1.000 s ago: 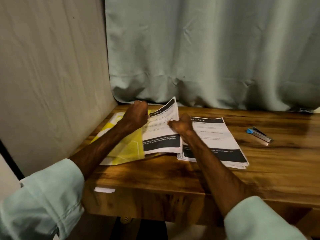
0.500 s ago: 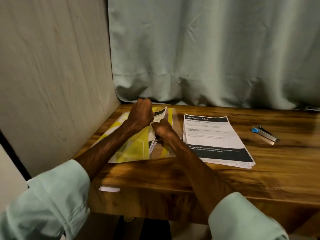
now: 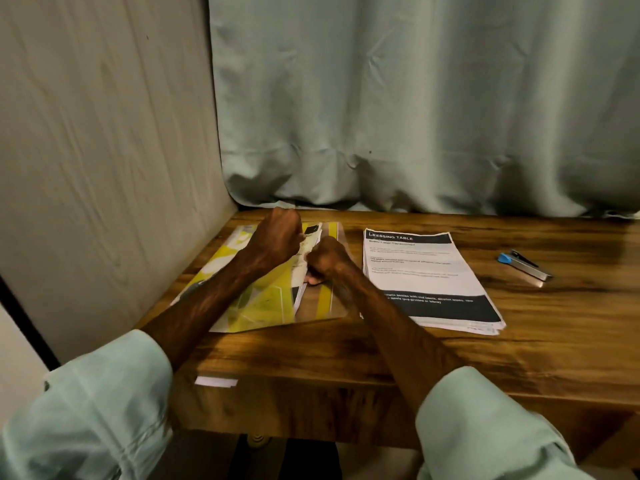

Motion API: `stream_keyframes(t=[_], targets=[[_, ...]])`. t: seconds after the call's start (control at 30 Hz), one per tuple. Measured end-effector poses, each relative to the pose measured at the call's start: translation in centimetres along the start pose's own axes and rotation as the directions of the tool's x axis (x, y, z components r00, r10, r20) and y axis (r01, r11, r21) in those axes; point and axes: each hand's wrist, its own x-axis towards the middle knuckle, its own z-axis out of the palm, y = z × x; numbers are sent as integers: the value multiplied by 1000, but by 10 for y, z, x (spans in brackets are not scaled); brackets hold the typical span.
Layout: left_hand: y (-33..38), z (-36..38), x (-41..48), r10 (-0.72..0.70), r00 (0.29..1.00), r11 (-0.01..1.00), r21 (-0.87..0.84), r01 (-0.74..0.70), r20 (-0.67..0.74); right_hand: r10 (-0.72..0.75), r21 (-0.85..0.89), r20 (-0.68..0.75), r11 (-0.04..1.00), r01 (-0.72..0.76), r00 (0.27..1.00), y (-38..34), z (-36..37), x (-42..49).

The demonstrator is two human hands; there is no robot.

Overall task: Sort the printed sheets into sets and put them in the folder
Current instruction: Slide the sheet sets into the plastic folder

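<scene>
A yellow and clear plastic folder (image 3: 256,306) lies at the table's left, close to the wall. My left hand (image 3: 275,237) grips its upper flap, fingers curled. My right hand (image 3: 327,259) grips a set of printed sheets (image 3: 309,244) at their edge. Most of that set is inside the folder; only a strip with a black band shows between my hands. A stack of printed sheets (image 3: 426,271) headed "DRESSING TABLE" lies flat to the right of the folder, untouched.
A small stapler (image 3: 524,265) with a blue end lies further right on the wooden table (image 3: 519,358). A beige wall closes the left side and a pale green curtain hangs behind. A white slip (image 3: 216,381) sticks to the table's front edge.
The set of sheets has gone from held up over the folder to tucked mostly inside it. My right hand moved left with it, uncovering the stack on the right.
</scene>
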Motion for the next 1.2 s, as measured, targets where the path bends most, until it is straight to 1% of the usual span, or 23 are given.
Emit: stream_keyframes(t=[0.07, 0.1, 0.17, 0.23, 0.3, 0.37, 0.43, 0.53, 0.6, 0.67, 0.73, 0.83, 0.9, 1.0, 1.1, 1.2], targets=[[0, 1, -1, -2, 1000, 1000, -1, 2, 1, -68, -98, -41, 993, 64, 997, 4, -16, -4], [1, 1, 0, -7, 1000, 1000, 4, 7, 5, -110, -174, -95, 980, 93, 989, 9, -29, -4], [5, 2, 1, -19, 1000, 1000, 15, 19, 11, -171, -292, -246, 952, 95, 954, 25, -61, -7], [9, 5, 3, -41, 999, 999, 28, 40, 11, -172, -344, -398, 939, 28, 901, 49, -100, -10], [13, 7, 4, -66, 998, 997, 30, 65, 21, -100, -380, -482, 919, -105, 870, 78, -141, -19], [18, 8, 5, -78, 996, 996, 44, 76, 35, 8, -418, -500, 873, -250, 866, 110, -175, -22], [21, 9, 4, -86, 995, 994, 77, 81, 52, 69, -472, -462, 825, -312, 884, 130, -193, -24], [23, 13, 4, -104, 991, 991, 95, 96, 83, 77, -519, -419, 798, -308, 905, 136, -198, -29], [22, 16, 5, -112, 990, 989, 104, 104, 83, 84, -498, -409, 814, -300, 909, 132, -197, -29], [23, 17, 3, -125, 989, 987, 107, 116, 85, 111, -442, -410, 844, -303, 905, 129, -198, -29], [22, 17, 2, -125, 988, 987, 108, 116, 86, 112, -399, -444, 864, -308, 889, 128, -199, -28], [22, 14, 3, -130, 986, 986, 117, 118, 100, 75, -385, -516, 869, -310, 853, 127, -199, -28], [24, 14, 4, -135, 986, 985, 119, 123, 98, 93, -348, -537, 881, -321, 838, 127, -198, -28], [26, 16, 5, -150, 984, 984, 106, 140, 99, 75, -311, -535, 909, -278, 841, 126, -199, -28], [24, 17, 5, -172, 980, 983, 83, 164, 98, -22, -316, -501, 935, -159, 865, 122, -202, -25], [23, 16, 5, -175, 980, 983, 66, 170, 92, -117, -347, -469, 936, -61, 875, 109, -209, -27]])
